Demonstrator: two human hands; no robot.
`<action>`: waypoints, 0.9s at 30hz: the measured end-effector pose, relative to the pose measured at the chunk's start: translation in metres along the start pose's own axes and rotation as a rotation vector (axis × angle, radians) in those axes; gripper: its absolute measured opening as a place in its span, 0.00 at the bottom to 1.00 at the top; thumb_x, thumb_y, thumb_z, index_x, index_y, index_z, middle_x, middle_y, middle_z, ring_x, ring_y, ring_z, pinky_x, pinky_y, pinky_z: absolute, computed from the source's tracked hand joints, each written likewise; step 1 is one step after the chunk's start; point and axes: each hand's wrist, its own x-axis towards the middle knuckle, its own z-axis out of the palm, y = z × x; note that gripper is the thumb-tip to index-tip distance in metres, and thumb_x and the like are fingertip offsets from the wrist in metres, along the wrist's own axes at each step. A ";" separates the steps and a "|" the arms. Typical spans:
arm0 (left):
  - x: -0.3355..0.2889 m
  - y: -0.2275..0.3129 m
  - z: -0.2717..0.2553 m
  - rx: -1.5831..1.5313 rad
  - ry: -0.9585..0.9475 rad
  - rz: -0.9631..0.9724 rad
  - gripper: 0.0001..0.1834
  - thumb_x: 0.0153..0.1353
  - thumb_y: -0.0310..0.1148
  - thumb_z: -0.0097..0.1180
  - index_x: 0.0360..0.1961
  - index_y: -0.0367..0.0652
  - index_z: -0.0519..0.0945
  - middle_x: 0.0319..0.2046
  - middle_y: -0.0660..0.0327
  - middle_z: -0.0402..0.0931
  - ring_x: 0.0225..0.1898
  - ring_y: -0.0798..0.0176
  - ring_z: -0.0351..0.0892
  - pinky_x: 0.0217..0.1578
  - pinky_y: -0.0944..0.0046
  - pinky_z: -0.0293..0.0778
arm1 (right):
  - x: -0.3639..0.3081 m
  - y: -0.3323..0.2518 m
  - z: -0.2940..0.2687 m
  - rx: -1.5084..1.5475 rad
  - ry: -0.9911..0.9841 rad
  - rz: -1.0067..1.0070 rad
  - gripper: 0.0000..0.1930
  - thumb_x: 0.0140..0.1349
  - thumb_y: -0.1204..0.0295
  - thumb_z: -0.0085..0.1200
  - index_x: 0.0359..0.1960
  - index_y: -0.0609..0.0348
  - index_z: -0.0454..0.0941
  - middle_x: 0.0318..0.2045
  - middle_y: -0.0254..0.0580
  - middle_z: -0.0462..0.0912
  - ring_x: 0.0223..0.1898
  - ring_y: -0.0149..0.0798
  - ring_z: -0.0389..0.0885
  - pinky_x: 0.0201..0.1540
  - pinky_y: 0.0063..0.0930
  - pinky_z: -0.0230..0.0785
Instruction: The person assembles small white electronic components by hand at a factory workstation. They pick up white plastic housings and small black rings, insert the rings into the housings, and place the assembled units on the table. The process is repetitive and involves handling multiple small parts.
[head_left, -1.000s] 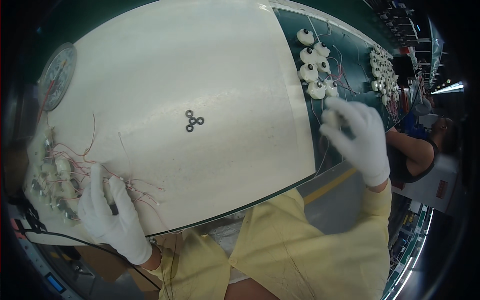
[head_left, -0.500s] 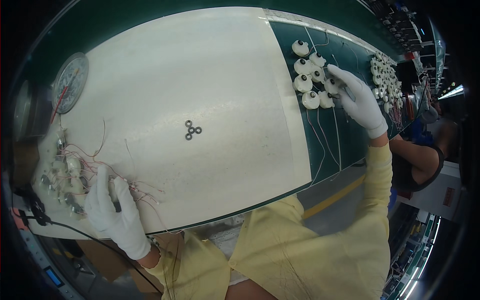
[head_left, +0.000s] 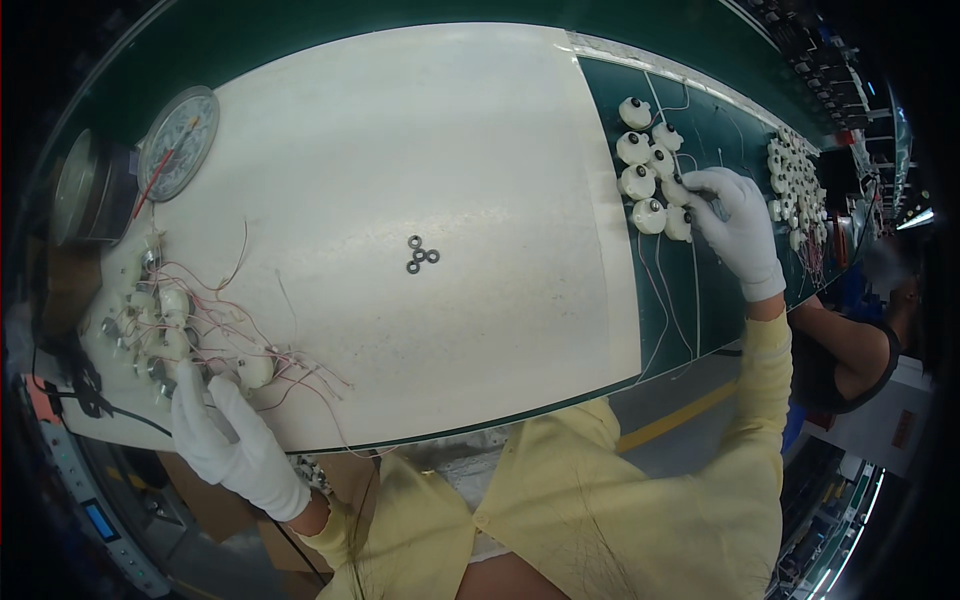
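My gloved right hand (head_left: 738, 228) reaches over the green mat at the right. Its thumb and fingertips close on the edge of a white round motor (head_left: 675, 190) with a dark centre. That motor sits in a cluster of similar white motors (head_left: 637, 182), some with thin wires trailing off. At the lower left, my gloved left hand (head_left: 235, 435) has its fingers apart, with nothing seen between them. Just beyond those fingertips lie a white motor (head_left: 256, 372) and a loose pile of wired motors (head_left: 174, 305); their red and white leads tangle together.
Several small dark rings (head_left: 419, 256) touch one another on the white sheet (head_left: 480, 130). A round transparent dish (head_left: 180, 145) with a red stick stands at the far left. More white motors (head_left: 795, 190) fill the far right. Beyond the table, another person's arm (head_left: 845, 350) shows.
My left hand has drawn back toward the near edge, uncovering a motor beside the pile. My right hand stays at the cluster, its fingers now closer together. The whole view has shifted slightly.
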 end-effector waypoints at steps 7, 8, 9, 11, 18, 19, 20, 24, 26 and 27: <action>-0.001 0.002 -0.006 0.016 -0.062 0.007 0.10 0.66 0.25 0.61 0.47 0.35 0.87 0.37 0.48 0.83 0.35 0.42 0.81 0.35 0.48 0.74 | -0.006 0.007 0.007 -0.110 -0.019 -0.027 0.11 0.60 0.78 0.63 0.44 0.52 0.86 0.47 0.45 0.86 0.48 0.52 0.82 0.53 0.41 0.73; -0.002 0.000 -0.005 -0.056 -0.080 0.021 0.11 0.65 0.25 0.63 0.48 0.36 0.86 0.35 0.50 0.83 0.33 0.44 0.81 0.34 0.49 0.74 | -0.010 0.009 0.008 -0.101 -0.033 -0.025 0.12 0.61 0.78 0.62 0.45 0.53 0.86 0.49 0.46 0.86 0.50 0.52 0.82 0.55 0.41 0.73; -0.003 -0.003 -0.004 -0.124 -0.098 0.034 0.12 0.64 0.26 0.64 0.49 0.37 0.86 0.34 0.52 0.83 0.32 0.45 0.81 0.33 0.49 0.74 | -0.013 0.013 0.007 -0.089 -0.050 -0.026 0.13 0.61 0.79 0.62 0.47 0.54 0.86 0.50 0.48 0.86 0.52 0.53 0.82 0.58 0.42 0.72; -0.005 -0.008 -0.006 -0.079 -0.090 0.097 0.15 0.62 0.26 0.66 0.50 0.39 0.85 0.32 0.55 0.82 0.30 0.48 0.80 0.31 0.51 0.73 | -0.018 0.021 -0.002 -0.110 -0.104 -0.035 0.15 0.63 0.80 0.61 0.51 0.57 0.85 0.52 0.51 0.86 0.56 0.53 0.82 0.61 0.41 0.71; -0.020 -0.016 -0.022 -0.104 -0.216 0.075 0.30 0.53 0.23 0.72 0.60 0.46 0.82 0.36 0.62 0.82 0.33 0.56 0.77 0.35 0.56 0.74 | 0.010 -0.009 -0.043 0.035 0.049 -0.114 0.15 0.69 0.86 0.54 0.56 0.66 0.83 0.54 0.53 0.85 0.57 0.49 0.83 0.61 0.35 0.73; -0.021 -0.016 -0.019 -0.098 -0.188 0.092 0.31 0.53 0.23 0.72 0.60 0.46 0.82 0.36 0.63 0.82 0.34 0.56 0.77 0.35 0.56 0.74 | 0.020 -0.036 -0.046 0.041 0.068 -0.153 0.15 0.70 0.86 0.52 0.56 0.66 0.83 0.54 0.53 0.85 0.57 0.48 0.83 0.61 0.35 0.73; -0.022 -0.013 -0.017 -0.099 -0.166 0.106 0.31 0.52 0.23 0.73 0.60 0.46 0.82 0.37 0.63 0.82 0.34 0.56 0.77 0.35 0.56 0.74 | 0.034 -0.074 -0.046 0.055 0.032 -0.261 0.17 0.67 0.87 0.54 0.55 0.67 0.82 0.52 0.53 0.85 0.54 0.47 0.84 0.58 0.35 0.74; -0.036 -0.022 -0.008 -0.086 -0.079 0.110 0.29 0.53 0.22 0.73 0.58 0.45 0.83 0.41 0.62 0.83 0.36 0.55 0.78 0.37 0.55 0.75 | 0.112 -0.218 -0.003 0.229 -0.145 -0.827 0.22 0.54 0.79 0.62 0.53 0.55 0.83 0.43 0.43 0.85 0.35 0.41 0.81 0.42 0.35 0.70; -0.029 -0.020 -0.006 -0.122 -0.027 0.142 0.27 0.54 0.22 0.72 0.57 0.44 0.84 0.43 0.61 0.84 0.37 0.55 0.79 0.39 0.56 0.76 | 0.131 -0.273 0.023 0.224 -0.211 -1.022 0.19 0.55 0.72 0.63 0.51 0.52 0.82 0.39 0.32 0.83 0.31 0.40 0.81 0.40 0.34 0.68; -0.027 -0.016 -0.008 -0.131 0.001 0.151 0.27 0.54 0.22 0.72 0.57 0.44 0.84 0.45 0.60 0.84 0.38 0.55 0.80 0.40 0.56 0.76 | 0.140 -0.293 0.039 0.155 -0.137 -1.092 0.18 0.56 0.68 0.63 0.49 0.50 0.81 0.36 0.31 0.83 0.30 0.40 0.82 0.39 0.36 0.69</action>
